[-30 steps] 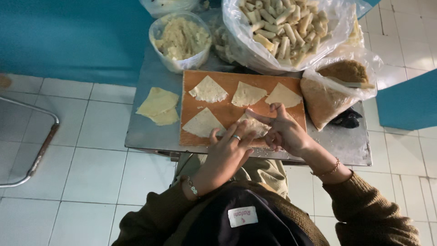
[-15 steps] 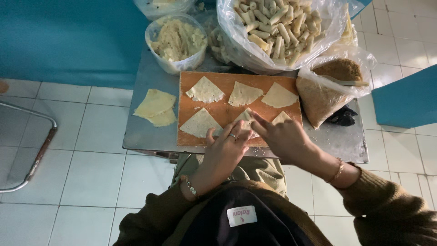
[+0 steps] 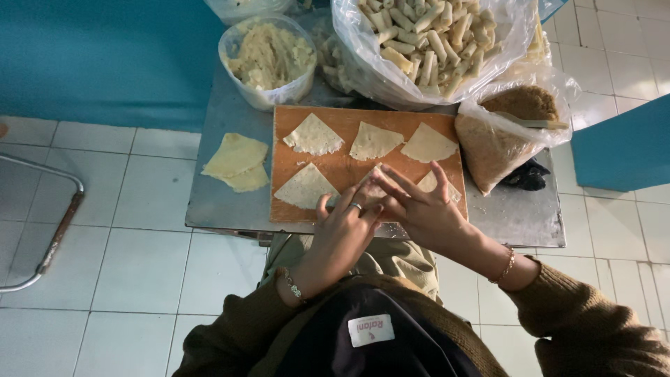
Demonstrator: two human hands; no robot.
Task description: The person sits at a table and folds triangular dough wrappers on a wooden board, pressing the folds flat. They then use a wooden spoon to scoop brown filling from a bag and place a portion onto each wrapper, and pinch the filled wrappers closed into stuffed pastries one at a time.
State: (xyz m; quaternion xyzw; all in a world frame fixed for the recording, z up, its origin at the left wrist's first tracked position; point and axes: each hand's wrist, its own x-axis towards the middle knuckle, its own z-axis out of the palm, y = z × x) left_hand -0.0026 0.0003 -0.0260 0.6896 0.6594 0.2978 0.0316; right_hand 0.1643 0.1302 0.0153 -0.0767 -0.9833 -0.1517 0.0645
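Both my hands meet over the near middle of an orange-brown board [image 3: 347, 167] on a small metal table [image 3: 223, 202]. My left hand [image 3: 344, 227], with a ring, and my right hand [image 3: 419, 206] pinch a pale triangular dough wrapper [image 3: 372, 183] between their fingertips. Several other flat triangular wrappers lie on the board: one at front left [image 3: 304, 186], three along the back [image 3: 314, 135] [image 3: 374, 141] [image 3: 428, 144], and one partly hidden behind my right hand [image 3: 450, 187].
A stack of pale wrappers [image 3: 236, 160] lies left of the board. Behind stand a tub of yellowish filling [image 3: 269, 56], a large plastic bag of rolled pieces [image 3: 426, 35], and a bag of brown crumbs [image 3: 499, 129] at right. A metal chair frame [image 3: 49, 230] stands at left.
My hands have shifted slightly forward on the board, still working the same wrapper. The camera view moved a little lower over the table.
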